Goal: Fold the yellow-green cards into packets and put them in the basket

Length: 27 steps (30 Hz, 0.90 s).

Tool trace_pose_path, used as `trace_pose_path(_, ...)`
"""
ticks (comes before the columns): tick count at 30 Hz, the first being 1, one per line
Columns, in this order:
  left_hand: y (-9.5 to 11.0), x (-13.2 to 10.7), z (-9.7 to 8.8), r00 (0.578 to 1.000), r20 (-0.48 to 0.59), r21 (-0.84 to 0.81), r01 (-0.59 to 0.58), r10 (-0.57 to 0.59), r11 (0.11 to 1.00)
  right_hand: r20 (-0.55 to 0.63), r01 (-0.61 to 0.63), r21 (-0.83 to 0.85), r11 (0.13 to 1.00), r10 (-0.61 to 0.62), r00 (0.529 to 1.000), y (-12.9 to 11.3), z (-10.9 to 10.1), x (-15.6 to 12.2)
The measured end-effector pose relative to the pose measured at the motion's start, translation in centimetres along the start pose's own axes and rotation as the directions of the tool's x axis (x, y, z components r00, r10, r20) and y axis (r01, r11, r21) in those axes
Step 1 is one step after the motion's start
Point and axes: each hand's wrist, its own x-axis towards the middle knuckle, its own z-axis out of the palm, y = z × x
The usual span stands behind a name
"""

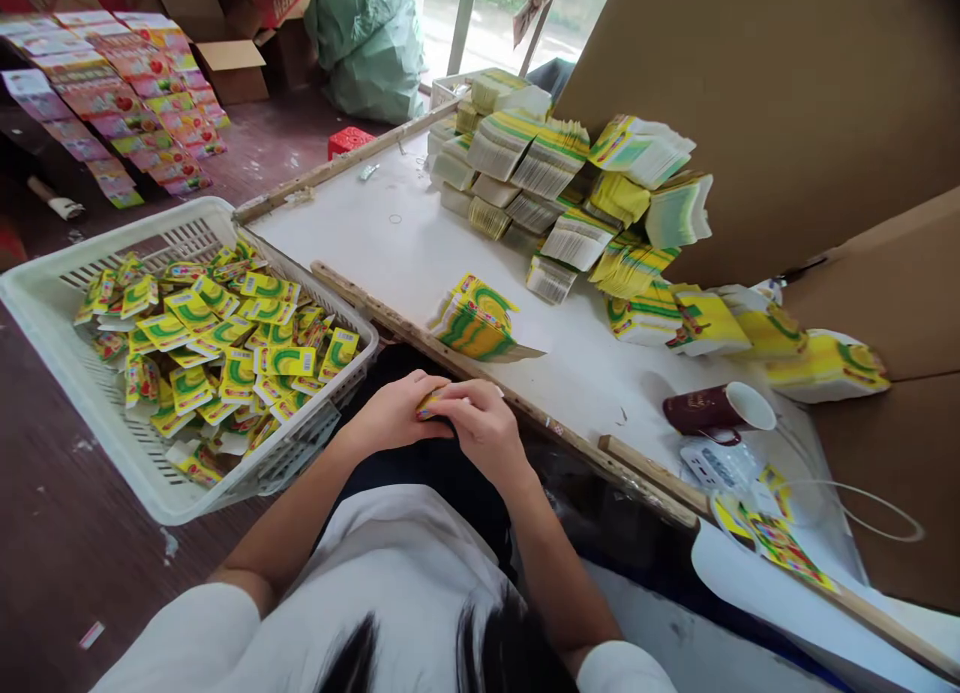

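Both my hands meet above my lap, just below the table's front edge. My left hand (397,410) is closed around a small yellow packet (427,403), mostly hidden by fingers. My right hand (481,425) pinches the same packet from the other side, fingertips touching the left hand's. Just beyond them, on the white table (360,228), stands a fanned stack of yellow-green printed cards (474,318). To my left, a white plastic basket (232,488) holds a heap of folded yellow packets (225,343).
Bundles of printed cards (525,158) are piled at the table's back. A maroon mug (701,410) lies on its side at the right, near clear plastic (724,463). Wooden strips (420,348) edge the table. Cardboard (765,103) walls off the right. A green sack (367,48) stands behind.
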Motion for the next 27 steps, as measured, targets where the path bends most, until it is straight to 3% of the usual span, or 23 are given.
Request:
trace_pose_path(2,-0.1,0.0,1.1,0.998,-0.039,0.018,0.051,-0.05,0.999,-0.24,-0.129,-0.047,0.991,0.114,0.964,-0.4,0.6,-0.2)
trace_pose_path(4,-0.3,-0.1,2.0,0.985,-0.154,0.057,0.088,-0.079,0.994,-0.352,-0.282,0.032,0.959,0.275,0.895,-0.4,1.5,-0.5)
trace_pose_path(7,-0.4,-0.3,2.6,0.975,-0.216,0.103,0.065,-0.041,0.993,-0.15,-0.415,0.332,0.847,0.482,0.863,0.1,3.5,-0.8)
trace_pose_path(10,-0.3,-0.3,2.6,0.971,-0.237,0.105,0.001,0.024,0.994,0.073,-0.514,0.583,0.629,0.59,0.804,0.7,5.1,-0.8)
trace_pose_path(13,-0.1,-0.3,2.5,0.971,-0.23,0.076,-0.048,0.064,0.996,0.231,-0.605,0.66,0.445,0.646,0.727,1.2,5.4,-0.3)
trace_pose_path(15,-0.1,-0.4,2.7,0.974,-0.217,0.046,-0.063,0.071,0.997,0.306,-0.644,0.659,0.389,0.643,0.702,1.3,5.3,-0.2)
trace_pose_path(17,-0.2,-0.4,3.0,0.98,-0.198,0.026,-0.028,0.033,0.999,0.333,-0.646,0.641,0.414,0.609,0.72,1.1,5.1,-0.3)
trace_pose_path(21,-1.1,-0.4,3.6,0.99,-0.138,0.023,0.029,-0.025,0.999,0.283,-0.555,0.497,0.667,0.48,0.83,0.2,4.9,-0.9)
trace_pose_path(23,-1.4,-0.4,3.9,0.987,-0.156,-0.008,0.028,-0.029,1.0,0.239,-0.492,0.426,0.759,0.43,0.87,0.0,4.6,-1.1)
trace_pose_path(25,-1.5,-0.4,3.9,0.977,-0.21,-0.025,0.033,-0.038,0.999,0.185,-0.465,0.41,0.785,0.428,0.885,0.4,4.4,-1.1)
trace_pose_path(27,-1.3,-0.5,3.6,0.967,-0.25,0.046,0.066,-0.053,0.997,0.119,-0.49,0.446,0.749,0.493,0.862,1.3,4.1,-1.1)
